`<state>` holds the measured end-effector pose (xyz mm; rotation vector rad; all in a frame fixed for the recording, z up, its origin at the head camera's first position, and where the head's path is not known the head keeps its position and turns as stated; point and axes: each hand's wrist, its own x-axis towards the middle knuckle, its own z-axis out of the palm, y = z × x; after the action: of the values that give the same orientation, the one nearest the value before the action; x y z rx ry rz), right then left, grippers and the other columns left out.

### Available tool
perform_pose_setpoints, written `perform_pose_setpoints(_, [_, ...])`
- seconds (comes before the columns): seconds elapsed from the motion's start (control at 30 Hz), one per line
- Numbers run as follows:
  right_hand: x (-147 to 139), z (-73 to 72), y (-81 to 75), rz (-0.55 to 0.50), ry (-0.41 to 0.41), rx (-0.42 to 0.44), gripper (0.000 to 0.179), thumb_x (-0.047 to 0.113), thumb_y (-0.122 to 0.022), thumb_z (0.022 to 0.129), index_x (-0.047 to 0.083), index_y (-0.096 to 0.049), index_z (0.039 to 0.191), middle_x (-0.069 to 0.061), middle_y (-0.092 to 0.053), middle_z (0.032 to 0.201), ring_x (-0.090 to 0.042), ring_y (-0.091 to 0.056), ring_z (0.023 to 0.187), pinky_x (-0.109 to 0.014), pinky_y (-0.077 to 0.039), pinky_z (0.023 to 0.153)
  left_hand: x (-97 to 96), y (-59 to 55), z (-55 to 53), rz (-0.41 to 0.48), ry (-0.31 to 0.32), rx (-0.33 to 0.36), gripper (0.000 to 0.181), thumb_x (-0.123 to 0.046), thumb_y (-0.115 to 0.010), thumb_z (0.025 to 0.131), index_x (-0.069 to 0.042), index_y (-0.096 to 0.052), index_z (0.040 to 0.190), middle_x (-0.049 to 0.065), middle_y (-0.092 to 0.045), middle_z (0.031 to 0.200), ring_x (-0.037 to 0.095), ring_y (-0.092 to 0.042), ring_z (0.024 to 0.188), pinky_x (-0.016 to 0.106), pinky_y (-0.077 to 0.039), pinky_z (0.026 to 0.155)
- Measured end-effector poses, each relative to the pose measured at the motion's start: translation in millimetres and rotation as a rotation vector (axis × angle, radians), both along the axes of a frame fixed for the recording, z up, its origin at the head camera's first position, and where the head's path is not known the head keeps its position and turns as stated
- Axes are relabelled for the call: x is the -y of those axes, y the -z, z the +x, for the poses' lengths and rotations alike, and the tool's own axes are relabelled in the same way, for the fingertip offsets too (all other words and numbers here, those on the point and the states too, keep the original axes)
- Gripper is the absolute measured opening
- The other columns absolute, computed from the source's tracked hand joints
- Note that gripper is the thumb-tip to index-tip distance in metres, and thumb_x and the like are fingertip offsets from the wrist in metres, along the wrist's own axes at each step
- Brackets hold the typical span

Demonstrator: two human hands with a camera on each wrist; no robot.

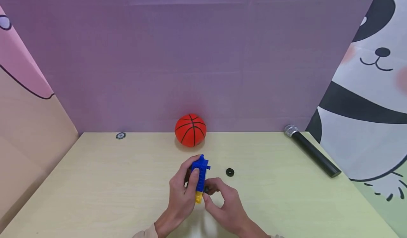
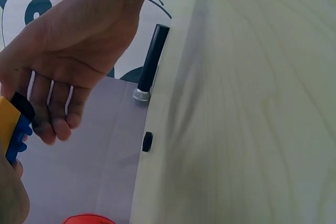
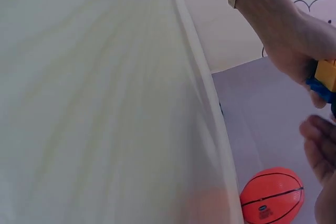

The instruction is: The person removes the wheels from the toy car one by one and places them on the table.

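Note:
My left hand (image 1: 182, 190) holds a blue and yellow toy block vehicle (image 1: 200, 177) upright above the table, thumb across its blue face. At the toy's lower right side, near the yellow end, my right hand (image 1: 226, 205) pinches a small black wheel (image 1: 206, 189) between thumb and index finger. The left wrist view shows that black wheel (image 2: 23, 106) right against the toy's side; whether it is seated cannot be told. The right hand's other fingers (image 2: 58, 114) hang loosely below. A second black wheel (image 1: 227, 172) lies on the table, right of the toy.
A red toy basketball (image 1: 190, 131) sits at the table's back edge. To the right lies a black microphone (image 1: 313, 153) with a silver head. A small round chip (image 1: 121, 135) is at the back left. Purple fabric (image 1: 203, 61) rises behind the table (image 1: 95, 195).

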<state>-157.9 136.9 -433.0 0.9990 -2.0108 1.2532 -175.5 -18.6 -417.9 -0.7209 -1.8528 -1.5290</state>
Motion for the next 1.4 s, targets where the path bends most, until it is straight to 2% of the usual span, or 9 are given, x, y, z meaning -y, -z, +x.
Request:
perform_pose_setpoints(0.1, [0.0, -1.7, 2.6, -0.016, -0.004, -0.04, 0.039, -0.014, -0.071, 0.078, 0.001, -0.063, 0.112, -0.01, -0.073, 0.097, -0.014, -0.068, 0.076, -0.027, -0.058, 0.069, 0.1, 0.4, -0.8, 0.007, 0.008, -0.029, 0.037, -0.002, -0.054, 0.105, -0.013, -0.057, 0.14, 0.013, -0.07, 0.113, 0.018, -0.065, 0.083, 0.03, -0.059, 0.066])
perform_pose_setpoints(0.37, [4.8, 3.2, -0.8, 0.06, 0.115, -0.11, 0.031, -0.005, -0.067, 0.078, 0.003, -0.062, 0.108, -0.004, -0.071, 0.093, -0.01, -0.064, 0.073, -0.019, -0.055, 0.071, -1.5, 1.1, -2.2, 0.002, -0.003, -0.112, 0.032, -0.007, -0.053, 0.107, -0.01, -0.058, 0.139, 0.014, -0.07, 0.11, 0.019, -0.065, 0.08, 0.03, -0.058, 0.063])
perform_pose_setpoints(0.5, [5.2, 3.9, -4.9, 0.099, 0.143, -0.16, 0.032, -0.003, -0.065, 0.079, 0.001, -0.063, 0.11, -0.004, -0.071, 0.094, -0.011, -0.065, 0.075, -0.019, -0.056, 0.072, -2.1, -0.3, -3.7, 0.016, 0.006, -0.104, 0.034, -0.004, -0.053, 0.106, -0.01, -0.057, 0.14, 0.015, -0.07, 0.114, 0.023, -0.068, 0.085, 0.032, -0.06, 0.069])
perform_pose_setpoints(0.6, [3.5, 2.9, -6.1, 0.105, 0.112, -0.172, 0.03, -0.003, -0.066, 0.084, 0.0, -0.063, 0.114, -0.005, -0.071, 0.097, -0.013, -0.066, 0.078, -0.021, -0.057, 0.074, -1.9, 0.1, -4.1, 0.031, -0.001, -0.08, 0.037, 0.0, -0.053, 0.105, -0.01, -0.057, 0.14, 0.015, -0.071, 0.116, 0.025, -0.07, 0.088, 0.035, -0.061, 0.072])
perform_pose_setpoints(0.7, [0.8, 2.5, -5.6, 0.069, 0.033, -0.093, 0.03, -0.006, -0.066, 0.091, 0.0, -0.063, 0.12, -0.008, -0.072, 0.103, -0.016, -0.068, 0.082, -0.025, -0.058, 0.077, -1.6, 0.6, -3.8, 0.042, -0.018, -0.037, 0.039, 0.001, -0.052, 0.105, -0.012, -0.056, 0.141, 0.014, -0.071, 0.119, 0.025, -0.071, 0.093, 0.035, -0.061, 0.077])
perform_pose_setpoints(0.77, [-0.6, 3.0, -5.4, 0.031, -0.005, 0.01, 0.03, -0.008, -0.063, 0.094, 0.001, -0.064, 0.123, -0.007, -0.073, 0.105, -0.017, -0.069, 0.084, -0.028, -0.058, 0.078, -1.5, 0.9, -3.2, 0.048, -0.028, -0.015, 0.039, 0.001, -0.052, 0.105, -0.014, -0.056, 0.141, 0.013, -0.071, 0.119, 0.025, -0.071, 0.094, 0.033, -0.06, 0.077])
perform_pose_setpoints(0.97, [-1.9, 5.4, -5.6, -0.063, -0.045, 0.332, 0.016, -0.001, -0.052, 0.106, 0.004, -0.064, 0.116, 0.001, -0.071, 0.089, -0.015, -0.067, 0.075, -0.03, -0.056, 0.074, -2.7, 2.3, -1.8, 0.049, 0.001, -0.052, 0.037, 0.0, -0.052, 0.105, -0.012, -0.057, 0.14, 0.015, -0.07, 0.117, 0.024, -0.07, 0.089, 0.034, -0.061, 0.073])
perform_pose_setpoints(1.13, [-1.1, 3.6, -4.4, -0.072, -0.061, 0.295, 0.016, -0.005, -0.054, 0.104, 0.005, -0.066, 0.107, -0.002, -0.071, 0.087, -0.014, -0.067, 0.071, -0.032, -0.059, 0.069, -3.3, 3.8, -2.0, 0.055, -0.005, -0.045, 0.037, 0.0, -0.052, 0.105, -0.012, -0.057, 0.14, 0.013, -0.07, 0.119, 0.023, -0.07, 0.092, 0.035, -0.061, 0.076])
perform_pose_setpoints(1.4, [1.4, 3.6, -0.7, -0.05, 0.016, 0.163, 0.021, -0.009, -0.061, 0.097, 0.008, -0.065, 0.108, 0.003, -0.071, 0.089, -0.01, -0.065, 0.074, -0.03, -0.057, 0.07, -4.8, 3.7, -2.5, 0.05, 0.003, -0.024, 0.037, -0.001, -0.052, 0.106, -0.013, -0.056, 0.14, 0.014, -0.07, 0.117, 0.021, -0.069, 0.089, 0.033, -0.061, 0.073])
